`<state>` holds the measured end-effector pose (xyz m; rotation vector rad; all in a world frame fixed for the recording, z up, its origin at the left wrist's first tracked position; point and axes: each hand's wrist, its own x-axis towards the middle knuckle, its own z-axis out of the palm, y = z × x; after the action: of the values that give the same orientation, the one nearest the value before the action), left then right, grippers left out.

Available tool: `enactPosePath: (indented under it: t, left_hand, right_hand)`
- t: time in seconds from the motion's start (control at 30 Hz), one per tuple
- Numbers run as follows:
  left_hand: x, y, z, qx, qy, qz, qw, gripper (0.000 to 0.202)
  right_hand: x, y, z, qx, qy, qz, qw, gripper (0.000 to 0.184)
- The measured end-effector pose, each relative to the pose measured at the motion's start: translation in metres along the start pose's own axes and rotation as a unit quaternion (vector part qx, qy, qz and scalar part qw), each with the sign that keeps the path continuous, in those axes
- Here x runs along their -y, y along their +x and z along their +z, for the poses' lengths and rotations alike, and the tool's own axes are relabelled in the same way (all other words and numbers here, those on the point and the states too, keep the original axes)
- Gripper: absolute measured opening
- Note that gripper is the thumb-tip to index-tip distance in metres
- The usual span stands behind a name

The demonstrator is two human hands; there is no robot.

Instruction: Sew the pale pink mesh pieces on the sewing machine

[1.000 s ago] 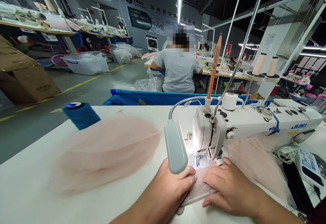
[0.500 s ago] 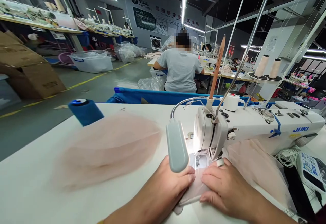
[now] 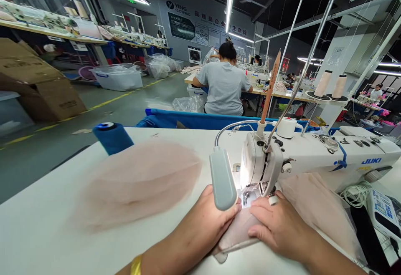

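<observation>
A piece of sheer pale pink fabric point(image 3: 239, 230) lies under the presser foot of a white sewing machine point(image 3: 260, 162). My left hand point(image 3: 210, 216) is closed on its left side, fingers curled at the edge, partly covered by the grey-green lamp head point(image 3: 223, 179). On the right side, my right hand point(image 3: 277, 227) presses and holds the cloth with bent fingers, thumb near its front edge. Its fingertips are close to the needle area, which is lit brightly. More pink fabric point(image 3: 316, 208) lies to the right, under the machine arm.
A larger sheer pink piece point(image 3: 147, 179) spreads over the table's left. Behind it stands a blue thread cone point(image 3: 113, 138). A pencil point(image 3: 271, 87) sticks up from the machine head. At right are a coiled white cable point(image 3: 355, 193) and a control box point(image 3: 384, 208). A co-worker point(image 3: 223, 83) sits ahead.
The view has shifted slightly, so most things sit a little further right. Both hands stay on the fabric by the presser foot. A yellow band now shows on my left wrist.
</observation>
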<state>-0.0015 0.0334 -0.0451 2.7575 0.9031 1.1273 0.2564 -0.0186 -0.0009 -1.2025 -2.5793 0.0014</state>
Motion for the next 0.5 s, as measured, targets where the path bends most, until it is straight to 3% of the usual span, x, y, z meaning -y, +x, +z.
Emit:
enactPosePath:
  t: [0.2,0.33,0.5]
  left_hand:
    - [0.009,0.0,-0.001,0.009,0.003,-0.037,0.999,0.026]
    - [0.008,0.003,-0.001,0.038,0.057,-0.036,0.997,0.023]
    - [-0.011,0.011,-0.011,-0.024,0.149,0.02,0.988,0.012]
  right_hand:
    - [0.001,0.001,-0.002,-0.021,0.019,-0.001,1.0,0.027]
    - [0.001,-0.001,-0.001,-0.041,0.022,-0.007,0.999,0.023]
    - [-0.003,-0.01,0.004,-0.105,0.045,-0.039,0.993,0.021]
